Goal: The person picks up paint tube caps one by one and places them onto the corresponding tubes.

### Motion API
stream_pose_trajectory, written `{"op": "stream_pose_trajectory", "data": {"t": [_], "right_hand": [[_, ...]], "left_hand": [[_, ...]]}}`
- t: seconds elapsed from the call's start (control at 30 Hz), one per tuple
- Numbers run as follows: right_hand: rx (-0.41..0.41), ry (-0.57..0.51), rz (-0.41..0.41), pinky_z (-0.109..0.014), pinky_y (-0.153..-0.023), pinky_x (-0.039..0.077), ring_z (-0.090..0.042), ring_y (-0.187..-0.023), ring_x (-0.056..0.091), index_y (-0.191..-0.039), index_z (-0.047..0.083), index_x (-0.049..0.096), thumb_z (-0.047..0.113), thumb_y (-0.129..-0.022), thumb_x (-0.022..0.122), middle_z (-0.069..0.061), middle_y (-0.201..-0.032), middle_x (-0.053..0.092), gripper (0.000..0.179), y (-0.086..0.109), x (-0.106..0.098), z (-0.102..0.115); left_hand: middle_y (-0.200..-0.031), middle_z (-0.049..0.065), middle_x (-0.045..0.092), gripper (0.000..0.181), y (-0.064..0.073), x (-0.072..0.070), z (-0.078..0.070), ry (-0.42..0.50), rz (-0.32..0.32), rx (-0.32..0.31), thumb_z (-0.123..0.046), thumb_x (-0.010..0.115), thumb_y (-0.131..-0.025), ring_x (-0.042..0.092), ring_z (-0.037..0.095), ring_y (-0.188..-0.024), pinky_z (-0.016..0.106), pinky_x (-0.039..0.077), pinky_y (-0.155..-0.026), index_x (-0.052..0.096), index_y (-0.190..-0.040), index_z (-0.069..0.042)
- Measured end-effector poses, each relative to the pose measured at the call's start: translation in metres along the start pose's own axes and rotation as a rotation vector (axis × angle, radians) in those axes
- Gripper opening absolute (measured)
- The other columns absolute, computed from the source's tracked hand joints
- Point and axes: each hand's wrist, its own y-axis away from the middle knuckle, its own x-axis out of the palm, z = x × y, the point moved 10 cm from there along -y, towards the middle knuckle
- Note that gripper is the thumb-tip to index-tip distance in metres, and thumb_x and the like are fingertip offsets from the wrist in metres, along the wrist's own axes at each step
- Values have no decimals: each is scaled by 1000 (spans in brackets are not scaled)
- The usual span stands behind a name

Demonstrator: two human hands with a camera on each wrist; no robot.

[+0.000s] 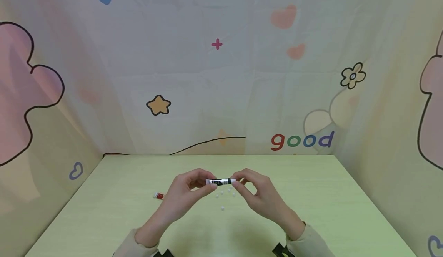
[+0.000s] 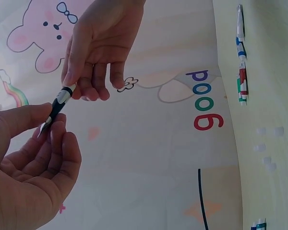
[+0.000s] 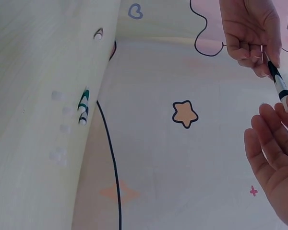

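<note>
A small paint tube (image 1: 221,181) with a black and silver label and a white cap is held level between both hands, above the table in the head view. My left hand (image 1: 185,193) pinches its flat end between thumb and fingers. At the other end, my right hand (image 1: 257,193) pinches the white cap. In the left wrist view the tube (image 2: 60,102) runs slantwise between the left hand (image 2: 38,163) and the right hand (image 2: 103,48). The right wrist view shows the same tube (image 3: 278,81), with the right hand (image 3: 278,158) below it.
A red-labelled tube (image 1: 159,196) lies partly hidden behind the left hand. Several small white pieces (image 1: 222,208) are scattered on the pale table (image 1: 311,195) below the hands. More tubes, including a green one (image 3: 84,100), lie on the table. Printed cloth (image 1: 214,95) encloses the back and sides.
</note>
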Motion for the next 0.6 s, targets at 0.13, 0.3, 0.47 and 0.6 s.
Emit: {"op": "stream_pose_trajectory", "data": {"t": [0.13, 0.3, 0.47, 0.6], "right_hand": [[-12, 3, 4, -32, -79, 56, -11, -84, 62, -106, 15, 66, 0, -97, 64, 6, -97, 67, 17, 1, 1, 1], [-11, 6, 21, -33, -80, 56, -10, -83, 62, -105, 15, 64, 0, -99, 61, 7, -95, 65, 17, 2, 4, -1], [13, 3, 44, -31, -73, 53, -9, -79, 59, -101, 15, 64, 2, -101, 57, 8, -91, 65, 15, 3, 7, -5], [32, -4, 54, -30, -68, 50, -9, -77, 57, -98, 15, 64, 3, -102, 56, 8, -89, 65, 14, 3, 9, -7]], "left_hand": [[-89, -1, 70, 15, 0, 2, -2, -16, 3, 14, -27, 76, -92, 68, 19, -84, 35, 50, -77, 73, -105, -19], [-87, -2, 69, 14, 0, 4, -3, -26, 7, 15, -27, 76, -92, 68, 19, -82, 34, 49, -76, 73, -105, -20], [-87, -3, 69, 15, 0, 5, -3, -31, 11, 7, -27, 76, -93, 69, 22, -83, 33, 49, -75, 73, -105, -20], [-87, -3, 69, 15, 0, 5, -2, -32, 9, 9, -27, 76, -93, 69, 24, -82, 32, 49, -73, 73, -105, -20]]}}
